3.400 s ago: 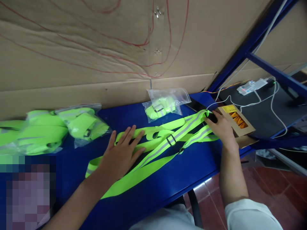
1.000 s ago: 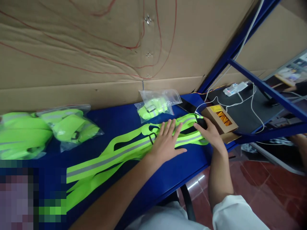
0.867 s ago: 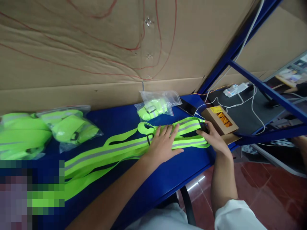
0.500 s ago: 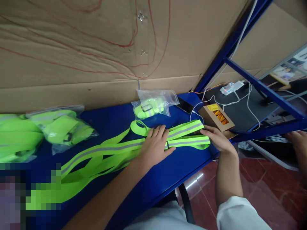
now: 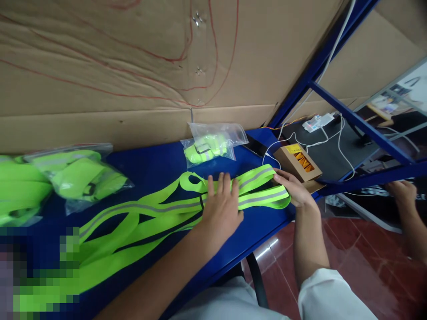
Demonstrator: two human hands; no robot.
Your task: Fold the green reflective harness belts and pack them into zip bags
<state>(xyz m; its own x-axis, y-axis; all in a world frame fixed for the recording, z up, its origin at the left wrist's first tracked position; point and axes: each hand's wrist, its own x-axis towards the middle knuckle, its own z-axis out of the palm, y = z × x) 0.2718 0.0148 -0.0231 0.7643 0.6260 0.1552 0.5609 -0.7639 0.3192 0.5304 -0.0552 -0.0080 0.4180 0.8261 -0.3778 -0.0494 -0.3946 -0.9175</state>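
Observation:
A neon-green reflective strap vest with grey stripes lies stretched across the blue table. My left hand rests flat on the straps near their right end, fingers stretched out. My right hand touches the folded right end of the straps, fingers extended along its edge beside a brown cardboard box.
A small clear bag with a folded green vest lies behind the straps. More bagged vests sit at the left. Cardboard forms the back wall. A blue frame, white cables and a power strip stand right. Another person's hand shows at far right.
My left hand slid right along the straps from the middle to the right end. The straps were pulled flatter and longer across the table. Another person's hand came into view at right.

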